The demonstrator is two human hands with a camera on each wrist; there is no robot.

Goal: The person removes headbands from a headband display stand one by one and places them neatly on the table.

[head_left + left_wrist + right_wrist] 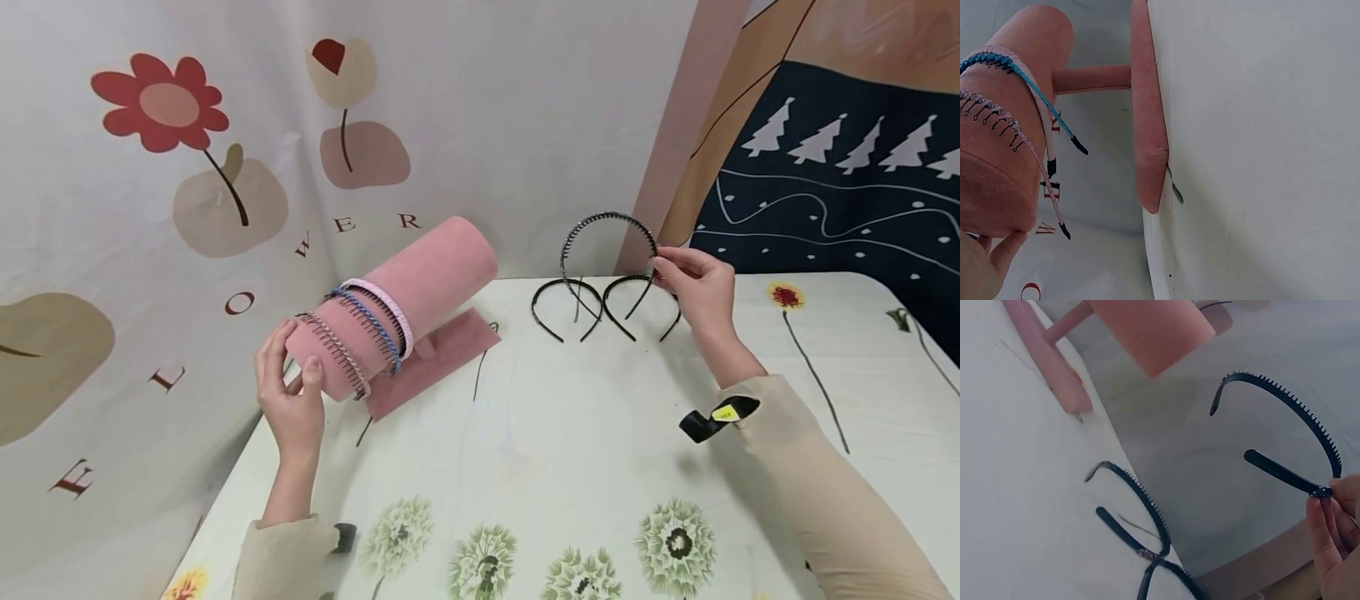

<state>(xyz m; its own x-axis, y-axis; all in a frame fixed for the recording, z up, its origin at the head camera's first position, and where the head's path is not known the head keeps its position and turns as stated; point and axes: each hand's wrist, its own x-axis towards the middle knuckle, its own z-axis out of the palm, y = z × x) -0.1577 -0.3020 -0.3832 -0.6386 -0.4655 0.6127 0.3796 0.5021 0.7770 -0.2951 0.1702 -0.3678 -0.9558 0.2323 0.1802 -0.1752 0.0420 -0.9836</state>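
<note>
My left hand (291, 408) grips the near left end of a pink velvety display roll (427, 271), which stands on a short post over a flat pink base (450, 362). Round the roll sit a white headband (393, 312), a blue headband (371, 321) and a pale pink headband (337, 354), their dark-tipped ends hanging free in the left wrist view. On the right, my right hand (701, 292) pinches one side of a black toothed headband (1291, 397) with sparkly trim, held up above the table. Its two ends point down and apart.
Two more black headbands, a left one (534, 304) and a right one (605, 302), lie side by side at the table's back edge. A flower-printed cloth covers the table (525, 467). Behind hangs a printed curtain (510, 100), with a dark tree-patterned cloth (825, 200) at right.
</note>
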